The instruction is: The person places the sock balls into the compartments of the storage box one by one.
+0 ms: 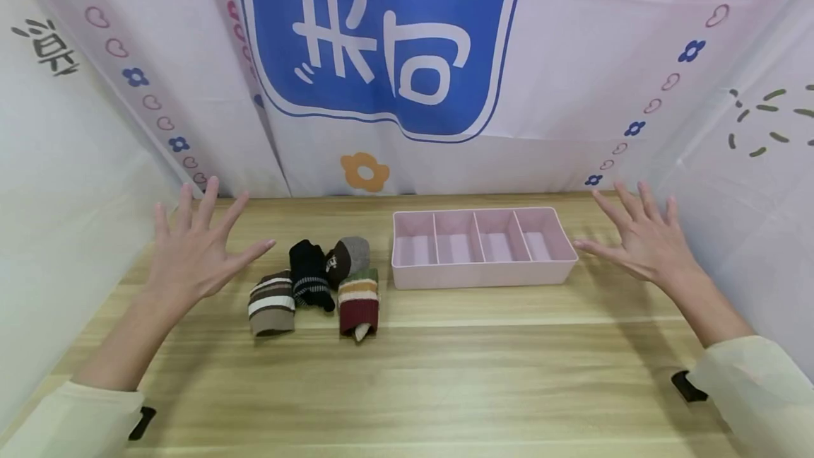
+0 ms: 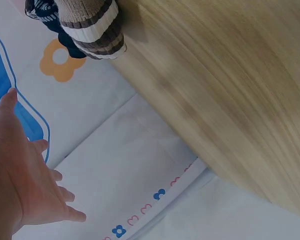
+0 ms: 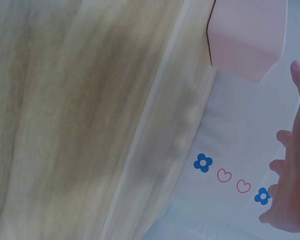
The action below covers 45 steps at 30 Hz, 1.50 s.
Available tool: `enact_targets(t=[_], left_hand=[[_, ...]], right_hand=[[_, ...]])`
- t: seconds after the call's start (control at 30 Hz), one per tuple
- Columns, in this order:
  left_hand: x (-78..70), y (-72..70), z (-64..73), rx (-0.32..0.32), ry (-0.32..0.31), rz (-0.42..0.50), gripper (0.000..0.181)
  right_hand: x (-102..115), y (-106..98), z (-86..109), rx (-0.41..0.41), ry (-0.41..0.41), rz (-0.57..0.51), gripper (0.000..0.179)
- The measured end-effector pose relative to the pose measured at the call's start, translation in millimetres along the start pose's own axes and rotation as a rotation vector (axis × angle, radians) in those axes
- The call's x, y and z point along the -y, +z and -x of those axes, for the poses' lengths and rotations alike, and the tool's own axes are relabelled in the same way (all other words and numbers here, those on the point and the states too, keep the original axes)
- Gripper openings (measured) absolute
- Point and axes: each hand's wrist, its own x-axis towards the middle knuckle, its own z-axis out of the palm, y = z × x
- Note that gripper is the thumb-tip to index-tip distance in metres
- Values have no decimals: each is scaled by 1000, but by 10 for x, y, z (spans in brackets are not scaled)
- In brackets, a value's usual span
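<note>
My left hand (image 1: 193,253) is spread wide above the table's left side, fingers splayed and holding nothing. Just right of it lie several rolled socks: a brown-and-white striped pair (image 1: 272,304), a black pair (image 1: 311,276), a grey and dark brown pair (image 1: 351,260), and a maroon, white, orange and green striped pair (image 1: 359,306) with a pale tip poking out. A pink divided box (image 1: 483,276) stands right of the socks. Beyond its right end, my right hand (image 1: 650,240) is spread too, with its thumb near the box corner and nothing held.
The wooden table (image 1: 483,380) runs back to a white printed cloth (image 1: 559,69) hanging behind it. White cloth sides (image 1: 57,218) rise at left and right. Thin dividers split the box into a row of compartments. Black straps (image 1: 689,386) show by the sleeves.
</note>
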Motion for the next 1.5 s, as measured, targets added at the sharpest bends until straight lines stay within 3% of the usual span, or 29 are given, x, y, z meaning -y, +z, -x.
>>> enact_targets(t=[0.4, 0.73, 1.0, 1.27, 1.5], left_hand=[[4, 7, 46, -2, -2, 37, 94], [-12, 60, 45, 17, 20, -13, 93], [-41, 133, 52, 33, 45, -35, 93], [-97, 190, 54, 50, 64, -34, 93], [-129, 236, 79, 46, 93, -9, 89]], right_hand=[[85, -7, -26, 11, -71, -11, 100], [149, 37, -55, 8, -134, 34, 98], [195, 69, -83, 11, -152, 3, 100], [291, 31, -207, 116, -211, -110, 105], [313, 11, -310, 210, -234, -324, 106]])
